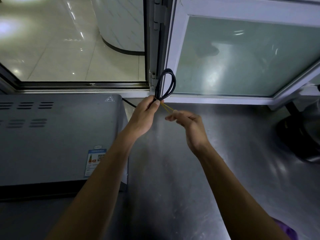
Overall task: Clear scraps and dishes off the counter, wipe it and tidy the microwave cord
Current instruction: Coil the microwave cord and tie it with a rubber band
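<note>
My left hand point(145, 113) grips the black microwave cord point(170, 84), folded into upright loops above my fist, near the window frame. A yellow rubber band point(166, 107) stretches from the bundle at my left thumb to my right hand point(187, 122), whose fingertips pinch its far end and pull it taut to the right. The grey microwave point(57, 135) stands on the left of the steel counter point(181, 170), and a stretch of the cord runs out from behind it toward my left hand.
An open window with a white frame point(174, 54) and frosted pane runs along the back. A dark round appliance point(297, 141) sits at the counter's right edge. A purple cloth point(285, 229) shows at the bottom right.
</note>
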The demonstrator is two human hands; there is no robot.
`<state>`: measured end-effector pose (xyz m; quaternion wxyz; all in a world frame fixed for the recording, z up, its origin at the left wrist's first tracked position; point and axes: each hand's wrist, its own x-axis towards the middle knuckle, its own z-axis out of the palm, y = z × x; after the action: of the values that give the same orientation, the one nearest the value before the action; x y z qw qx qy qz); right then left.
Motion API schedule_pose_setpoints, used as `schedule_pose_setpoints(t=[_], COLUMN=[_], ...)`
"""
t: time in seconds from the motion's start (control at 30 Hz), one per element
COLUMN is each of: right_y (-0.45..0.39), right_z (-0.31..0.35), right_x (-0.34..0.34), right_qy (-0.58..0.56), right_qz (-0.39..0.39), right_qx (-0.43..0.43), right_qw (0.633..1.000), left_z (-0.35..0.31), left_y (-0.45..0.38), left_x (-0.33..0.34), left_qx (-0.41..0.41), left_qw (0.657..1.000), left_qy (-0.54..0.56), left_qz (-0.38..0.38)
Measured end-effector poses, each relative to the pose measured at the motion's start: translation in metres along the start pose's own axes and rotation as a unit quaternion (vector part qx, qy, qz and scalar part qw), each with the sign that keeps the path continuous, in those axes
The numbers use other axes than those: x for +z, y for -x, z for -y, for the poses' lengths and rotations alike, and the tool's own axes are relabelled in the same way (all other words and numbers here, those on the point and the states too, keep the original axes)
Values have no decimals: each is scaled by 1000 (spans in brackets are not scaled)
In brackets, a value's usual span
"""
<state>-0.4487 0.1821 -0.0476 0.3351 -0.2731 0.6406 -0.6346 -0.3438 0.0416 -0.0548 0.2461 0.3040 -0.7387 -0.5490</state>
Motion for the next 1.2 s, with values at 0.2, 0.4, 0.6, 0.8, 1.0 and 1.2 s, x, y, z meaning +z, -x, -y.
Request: schedule_pose_setpoints(t=[0.2, 0.4, 0.6, 0.8, 1.0, 1.2], right_y=[5, 8, 4, 4, -2, -12], right_z=[1, 3, 1, 0, 10, 10], right_x=[7, 15, 21, 26, 30, 30], right_qy=[-259, -427, -430, -415, -339, -238], right_qz=[-15, -38, -20, -50, -133, -175], right_qx=[43, 30, 41, 35, 13, 15], right_qw=[965, 903, 902, 908, 931, 955], left_z=[-2, -2, -3, 2, 1, 1], left_y=[3, 5, 8, 7, 8, 11], left_x=[0, 2, 3, 3, 8, 9], left_qx=[-16, -29, -19, -13, 30, 48], left_qw=[1000, 999, 1000, 999, 1000, 999], left_qy=[20, 21, 24, 30, 2, -23], left_qz=[-13, -5, 5, -7, -5, 7])
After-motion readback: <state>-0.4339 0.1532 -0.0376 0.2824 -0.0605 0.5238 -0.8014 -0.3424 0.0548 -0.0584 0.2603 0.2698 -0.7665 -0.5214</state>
